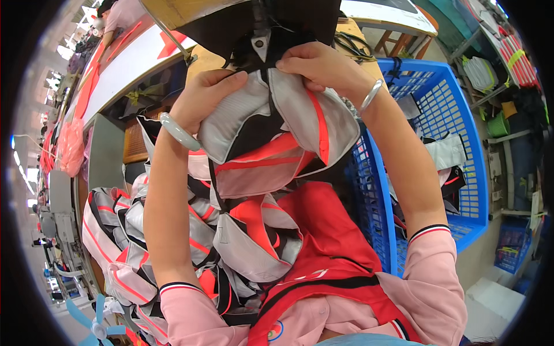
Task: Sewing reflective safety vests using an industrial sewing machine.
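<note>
Both hands are raised at a black machine head, just below its pointed metal tip (pixel 261 47). Between them is a sewn fabric piece (pixel 231 124) in silver-grey with coral-red strips and black edging. My left hand (pixel 202 97) pinches its upper left edge, thumb on top. At the upper right edge, close to the metal tip, my right hand (pixel 320 64) grips the same piece between thumb and fingers. The piece hangs down in folds, linked to similar grey and red pieces (pixel 254 242) over my red apron (pixel 323 222). Its top black edge is partly hidden under the machine.
A heap of similar pieces (pixel 124 230) lies at my left. On my right stands a blue plastic basket (pixel 480 173) holding some pieces. Dark-handled scissors (pixel 353 46) lie behind my right hand. Another person (pixel 122 17) leans over a white table (pixel 124 69) at far left.
</note>
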Available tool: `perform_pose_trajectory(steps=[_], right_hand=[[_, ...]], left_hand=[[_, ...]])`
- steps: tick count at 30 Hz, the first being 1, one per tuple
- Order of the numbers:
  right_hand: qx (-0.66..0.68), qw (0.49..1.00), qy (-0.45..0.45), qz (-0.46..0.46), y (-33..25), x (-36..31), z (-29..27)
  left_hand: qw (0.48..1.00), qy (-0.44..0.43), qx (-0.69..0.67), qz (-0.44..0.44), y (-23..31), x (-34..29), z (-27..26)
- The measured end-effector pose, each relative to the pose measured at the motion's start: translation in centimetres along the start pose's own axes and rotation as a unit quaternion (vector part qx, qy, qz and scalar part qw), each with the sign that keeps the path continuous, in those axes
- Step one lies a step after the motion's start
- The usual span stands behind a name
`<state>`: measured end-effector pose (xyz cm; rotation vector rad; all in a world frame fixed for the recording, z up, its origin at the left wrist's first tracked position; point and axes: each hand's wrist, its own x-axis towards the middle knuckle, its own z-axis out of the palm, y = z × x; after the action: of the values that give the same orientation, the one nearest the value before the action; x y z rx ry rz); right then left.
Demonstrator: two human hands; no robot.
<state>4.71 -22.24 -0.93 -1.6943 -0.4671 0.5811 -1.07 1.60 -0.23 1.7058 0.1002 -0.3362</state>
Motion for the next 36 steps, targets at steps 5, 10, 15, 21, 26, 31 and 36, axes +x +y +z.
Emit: perform_pose_trajectory(steps=[5,10,15,21,26,31,36], right_hand=[[0.017,1.000,0.012,-0.010,-0.3,0.5,0.3],[0.014,1.000,0.019,-0.020,-0.5,0.4,0.4],[0.012,0.999,0.014,-0.027,-0.5,0.5,-0.1],[-0.110,0.985,-0.125,-0.045,-1.3,-4.1,-0.1],[-0.057,0.984,-0.170,0.020,-2.3,-9.5,0.4],[0.031,0.997,0.041,-0.059,0.7,-6.0,1.4],[0.033,0.995,0.067,-0.065,0.5,-4.5,2.5]], left_hand=[[1.000,0.026,-0.004,0.015,0.1,0.1,-0.2],[0.999,0.029,-0.023,0.010,0.2,0.0,-0.1],[0.998,0.038,-0.037,0.046,0.0,0.3,-0.2],[0.999,0.021,-0.004,0.024,-0.5,-2.1,-0.8],[0.996,-0.026,0.077,0.037,1.3,-4.2,1.5],[0.990,-0.019,0.132,0.048,1.3,-3.8,2.9],[0.989,-0.018,0.142,0.035,1.6,-3.7,2.8]])
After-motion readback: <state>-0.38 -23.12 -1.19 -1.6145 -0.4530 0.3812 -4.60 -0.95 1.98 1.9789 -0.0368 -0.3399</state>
